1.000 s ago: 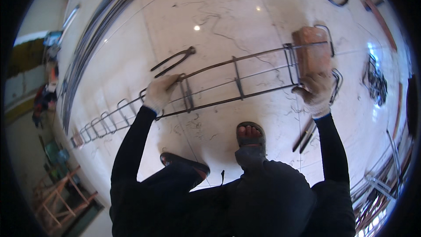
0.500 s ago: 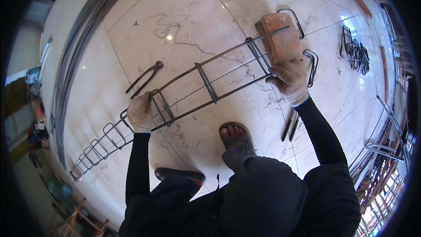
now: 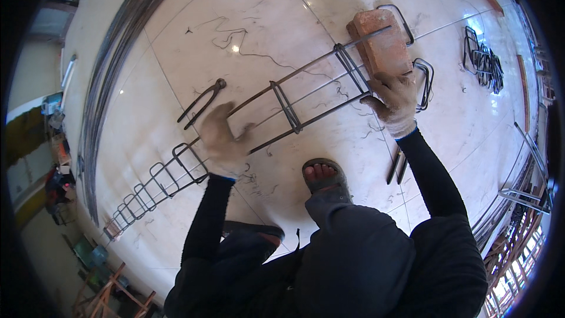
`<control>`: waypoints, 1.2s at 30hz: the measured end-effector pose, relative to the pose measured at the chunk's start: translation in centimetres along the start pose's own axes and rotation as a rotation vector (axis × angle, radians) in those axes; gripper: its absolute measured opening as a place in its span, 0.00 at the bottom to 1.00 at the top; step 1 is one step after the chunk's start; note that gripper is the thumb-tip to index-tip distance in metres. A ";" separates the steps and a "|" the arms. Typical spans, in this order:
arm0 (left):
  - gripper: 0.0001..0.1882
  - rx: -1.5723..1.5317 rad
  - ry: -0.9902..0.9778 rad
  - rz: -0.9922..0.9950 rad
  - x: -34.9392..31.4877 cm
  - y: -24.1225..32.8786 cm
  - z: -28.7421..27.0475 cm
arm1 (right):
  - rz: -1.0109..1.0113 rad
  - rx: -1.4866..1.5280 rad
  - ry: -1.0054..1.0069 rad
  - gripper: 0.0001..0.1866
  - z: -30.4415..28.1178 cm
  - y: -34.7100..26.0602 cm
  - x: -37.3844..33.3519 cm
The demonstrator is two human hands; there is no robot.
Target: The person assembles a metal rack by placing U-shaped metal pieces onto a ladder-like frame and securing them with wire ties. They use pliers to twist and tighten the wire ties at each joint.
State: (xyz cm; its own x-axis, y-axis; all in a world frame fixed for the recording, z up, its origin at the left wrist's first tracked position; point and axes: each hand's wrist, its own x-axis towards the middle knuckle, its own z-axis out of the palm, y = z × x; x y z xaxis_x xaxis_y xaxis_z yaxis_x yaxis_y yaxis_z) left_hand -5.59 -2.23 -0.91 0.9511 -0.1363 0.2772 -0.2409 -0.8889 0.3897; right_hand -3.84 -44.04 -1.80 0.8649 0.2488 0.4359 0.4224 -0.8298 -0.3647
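Observation:
A long cage of steel rebar (image 3: 275, 139) with rectangular wire stirrups (image 3: 286, 108) runs from the far right down to the lower left. Its right end rests on a reddish brick (image 3: 382, 44). My right hand (image 3: 395, 105), in a pale work glove, is closed around the cage's near bar beside the brick. Over the cage's middle is my gloved left hand (image 3: 222, 141), slightly blurred, its thumb spread from the fingers; nothing shows in its grasp. Just beyond it, pincers (image 3: 203, 103) lie on the floor.
Loose stirrups (image 3: 424, 85) lie right of the brick, with a pile of stirrups (image 3: 484, 62) farther right. Long steel rods (image 3: 112, 47) curve along the left. Thin wire (image 3: 235, 44) and scraps litter the tiles. My sandalled foot (image 3: 322, 176) stands near the cage.
My left hand has let go of the cage near a stirrup and moved right along it, its fingers now spread. My right hand stays by the brick. The view has shifted slightly.

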 end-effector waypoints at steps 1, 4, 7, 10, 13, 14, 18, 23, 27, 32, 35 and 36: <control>0.46 -0.025 -0.121 0.019 0.4 1.7 0.2 | 0.003 -0.001 0.005 0.25 0.1 -0.1 -0.1; 0.66 0.042 -0.414 -0.021 2.8 5.9 1.8 | 0.013 -0.037 -0.004 0.25 0.0 0.0 -0.7; 0.74 0.120 -0.494 0.009 3.7 6.6 3.3 | 0.029 -0.038 0.045 0.26 0.5 -0.4 -1.0; 0.75 0.101 -0.489 -0.015 3.6 6.4 4.2 | 0.053 -0.051 0.020 0.27 0.7 -0.5 -1.4; 0.76 0.040 -0.511 -0.039 3.5 5.9 4.3 | 0.061 -0.076 -0.002 0.29 0.7 -0.7 -1.4; 0.76 0.022 -0.520 -0.040 3.6 5.8 4.4 | 0.074 -0.081 -0.008 0.29 0.6 -0.8 -1.3; 0.75 -0.018 -0.412 -0.006 2.9 5.8 4.9 | 0.112 -0.073 0.002 0.32 0.4 -1.1 -1.2; 0.71 -0.012 -0.398 -0.048 2.9 6.1 5.0 | 0.231 -0.076 0.176 0.26 1.2 -2.6 -3.2; 0.69 -0.050 -0.451 -0.077 3.4 6.4 4.6 | 0.333 0.119 0.173 0.14 1.8 -6.1 -5.1; 0.69 -0.040 -0.362 -0.059 3.1 7.2 3.9 | 0.698 0.210 0.361 0.27 3.7 -8.9 -5.1; 0.71 0.041 -0.353 -0.033 3.0 9.2 3.3 | 0.509 0.073 0.176 0.48 1.3 -10.3 -2.2; 0.72 0.083 -0.371 -0.018 3.2 10.0 3.2 | 0.469 0.065 0.113 0.53 0.7 -11.3 -0.8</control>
State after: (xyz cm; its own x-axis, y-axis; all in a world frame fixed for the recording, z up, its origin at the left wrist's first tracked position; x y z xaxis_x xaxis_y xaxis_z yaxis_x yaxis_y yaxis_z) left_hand -4.39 -12.97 1.08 0.9639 -0.2563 -0.0719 -0.2219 -0.9228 0.3148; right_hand -9.11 -34.51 1.46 0.9329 -0.2031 0.2975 0.0134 -0.8058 -0.5921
